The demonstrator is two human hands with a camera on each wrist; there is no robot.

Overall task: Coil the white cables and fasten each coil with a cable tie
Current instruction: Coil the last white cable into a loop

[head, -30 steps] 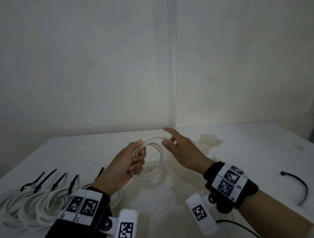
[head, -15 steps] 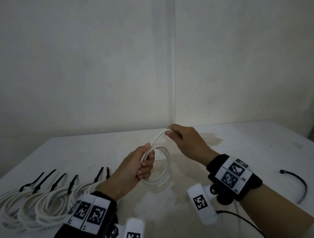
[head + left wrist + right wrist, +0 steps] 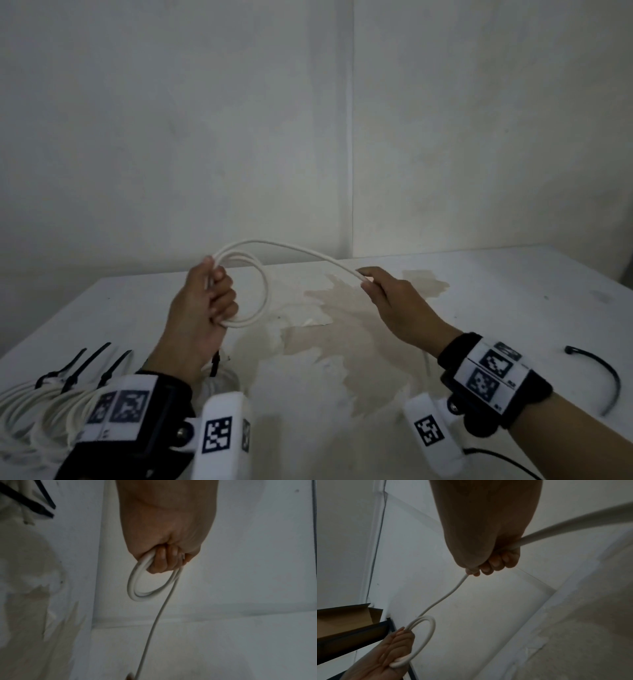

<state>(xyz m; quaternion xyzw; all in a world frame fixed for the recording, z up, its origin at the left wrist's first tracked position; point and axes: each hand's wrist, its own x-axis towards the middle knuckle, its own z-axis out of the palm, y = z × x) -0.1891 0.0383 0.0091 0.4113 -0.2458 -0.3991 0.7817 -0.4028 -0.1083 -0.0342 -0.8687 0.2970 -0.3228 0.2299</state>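
My left hand (image 3: pixel 209 301) is raised above the table and grips a small coil of white cable (image 3: pixel 263 294) of two or three loops; the same coil (image 3: pixel 137 588) hangs below its curled fingers in the left wrist view. A free strand arcs from the coil's top to my right hand (image 3: pixel 380 291), which pinches the cable (image 3: pixel 453 589) and lets the rest run out through its palm. A loose black cable tie (image 3: pixel 606 380) lies curved on the table at the right.
Several tied white cable coils (image 3: pixel 37 407) with black ties (image 3: pixel 85 363) lie at the table's near left. The white table (image 3: pixel 513 294) has a large beige stain (image 3: pixel 342 325) in its middle. A wall corner stands behind. A cardboard box (image 3: pixel 344 616) shows at the left of the right wrist view.
My left hand has lifted the coil and turned it upright. My right hand has slid rightward along the cable, drawing out a long arc of strand between the hands.
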